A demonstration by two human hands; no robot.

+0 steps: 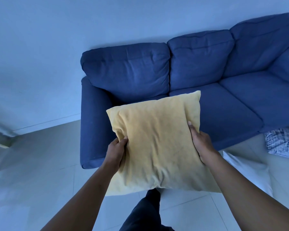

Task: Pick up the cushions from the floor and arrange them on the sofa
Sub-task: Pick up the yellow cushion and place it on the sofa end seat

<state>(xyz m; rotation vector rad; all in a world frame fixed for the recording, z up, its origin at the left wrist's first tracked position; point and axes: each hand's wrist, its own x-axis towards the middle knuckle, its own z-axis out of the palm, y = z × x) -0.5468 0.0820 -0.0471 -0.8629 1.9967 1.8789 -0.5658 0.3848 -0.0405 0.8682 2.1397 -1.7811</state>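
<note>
The sofa (pixel 190 90) stands against the wall (pixel 57 39), a cushion (pixel 155 139) is held between the left hand (pixel 115 154) and right hand (pixel 203 145) before the sofa's left seat, and two more cushions (pixel 280 140) lie on the floor (pixel 32 164) at the sofa's front edge, to the right.

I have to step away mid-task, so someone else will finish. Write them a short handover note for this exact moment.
Left hand and right hand: both grip the yellow cushion by its sides, held in the air in front of the blue sofa.
On the floor at right: a patterned cushion and a white cushion.
Done: yellow cushion lifted; no loose cushion is on the sofa yet.
Left: place the yellow one, then fetch and arrange the other two.
</note>
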